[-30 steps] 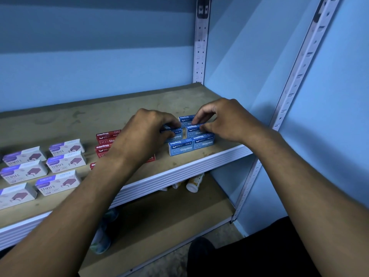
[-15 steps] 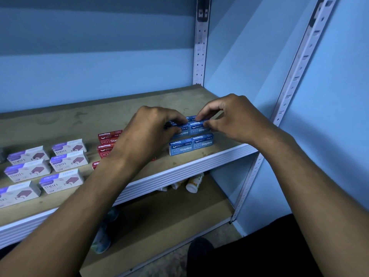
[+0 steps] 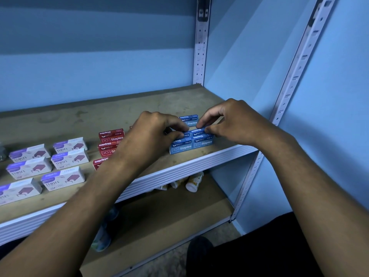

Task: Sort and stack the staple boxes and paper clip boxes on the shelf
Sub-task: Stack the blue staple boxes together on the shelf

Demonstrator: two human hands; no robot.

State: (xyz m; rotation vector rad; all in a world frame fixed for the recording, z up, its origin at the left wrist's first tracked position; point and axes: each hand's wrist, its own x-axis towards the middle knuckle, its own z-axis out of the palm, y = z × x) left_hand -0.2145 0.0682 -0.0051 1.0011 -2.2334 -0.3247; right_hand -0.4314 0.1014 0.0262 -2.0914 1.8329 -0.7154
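Note:
Several blue staple boxes point(image 3: 191, 145) sit in a tight group near the front right of the wooden shelf point(image 3: 111, 112), some stacked on others. My left hand point(image 3: 153, 134) pinches a blue box on the upper layer from the left. My right hand point(image 3: 231, 122) pinches the neighbouring upper blue box point(image 3: 199, 131) from the right. One more blue box point(image 3: 188, 120) lies just behind. Red staple boxes point(image 3: 111, 136) lie left of my left hand, partly hidden by my forearm. White and purple staple boxes point(image 3: 68, 158) stand in two columns at the far left.
White slotted uprights point(image 3: 200, 43) frame the shelf at the back and at the right front. The lower shelf point(image 3: 163, 220) holds small bottles point(image 3: 193, 183) and a patterned container point(image 3: 102, 239). Blue walls close the back and right side.
Both hands have stayed on the blue boxes, shifting slightly forward on the stack; the upper blue boxes have been squared up against each other.

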